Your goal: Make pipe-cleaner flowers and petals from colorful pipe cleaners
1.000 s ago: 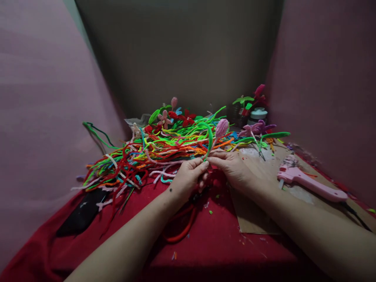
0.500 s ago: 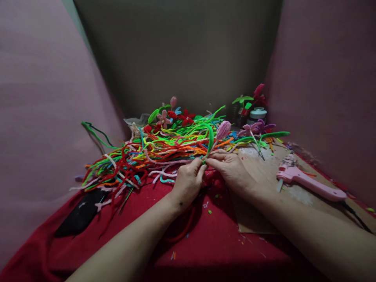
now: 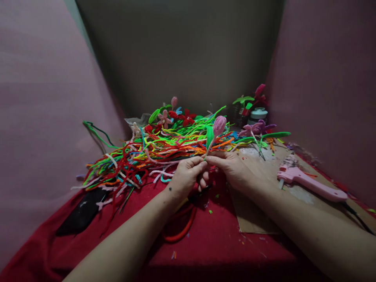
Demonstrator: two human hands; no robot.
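Observation:
A pink fuzzy flower bud (image 3: 219, 125) stands upright on a pale stem, with a green leaf (image 3: 209, 136) close on its left. My left hand (image 3: 190, 173) pinches the lower end of the stem between thumb and forefinger, its other fingers curled below. Touching it from the right, my right hand (image 3: 232, 166) pinches the same spot with thumb and forefinger. The stem's lowest part is hidden by the fingertips. Behind both hands lies a pile of coloured fuzzy stems (image 3: 173, 141).
A pink glue gun (image 3: 314, 186) lies on a cardboard sheet (image 3: 255, 219) at the right. Finished fuzzy flowers (image 3: 252, 129) and a jar with a pale lid (image 3: 259, 113) are behind it. A black pouch (image 3: 82, 211) rests at the left on the red cloth (image 3: 217, 250).
The bud has shifted slightly left and up, and the green leaf beside it now looks shorter and straighter. My left hand has turned, showing its curled lower fingers.

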